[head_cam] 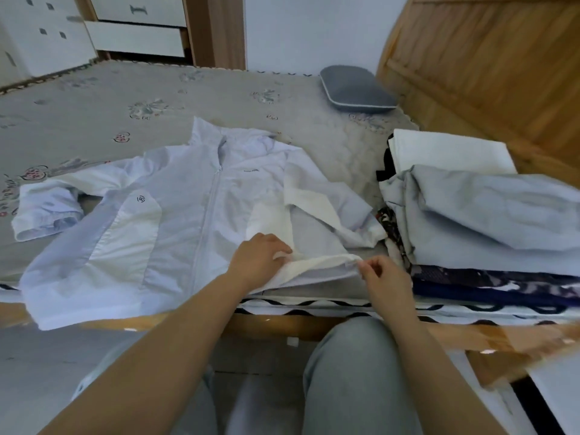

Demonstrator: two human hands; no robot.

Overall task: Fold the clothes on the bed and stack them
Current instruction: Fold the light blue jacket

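The bed (188,89), covered in a grey floral quilt, is filling most of the view, with a wooden headboard (489,58) rising on the right. A white zip-front jacket (163,215) is lying face up across the near side of the bed, collar toward the far side, one sleeve (47,208) stretching out to the left, the other sleeve (329,205) folded inward over the chest. Just right of the jacket, a stack of folded clothes (477,215) is sitting near the bed edge, pale grey on top, dark patterned layers beneath. A grey pillow (354,89) is resting by the headboard. The left hand (257,259) is gripping the jacket's folded right edge, fingers curled over the fabric. The right hand (383,277) is pinching the hem corner between thumb and fingertips.
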